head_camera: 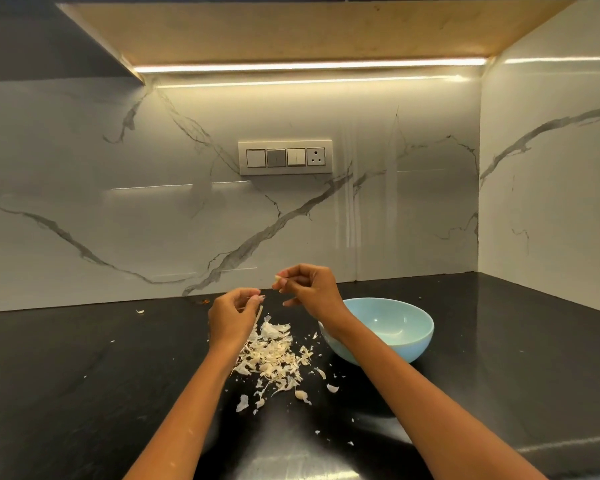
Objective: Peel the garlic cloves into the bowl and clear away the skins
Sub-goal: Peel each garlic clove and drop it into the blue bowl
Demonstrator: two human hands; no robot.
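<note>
The light blue bowl (395, 332) is sitting right of centre on the black counter (84, 375), and the part of its inside that I can see is showing only smooth glaze; my right forearm is crossing its near left rim and hiding that part.

I am pinching a small pale garlic clove (277, 278) between the curled fingertips of my right hand (307, 289), just above the middle of the frame and up and left of the bowl. The clove is looking creamy and glossy at its exposed end; the rest is sitting behind my fingers. My left hand (231, 315) is curling lower and to the left, pinching a thin strip of skin (259, 314) that is hanging down from my fingertips, tan and papery.

Below both hands, the pile of skins (272, 358) is lying loose on the counter just left of the bowl, white and flaky, thinning out toward the lower middle of the frame. A few stray flakes are lying well apart from it at far left.
</note>
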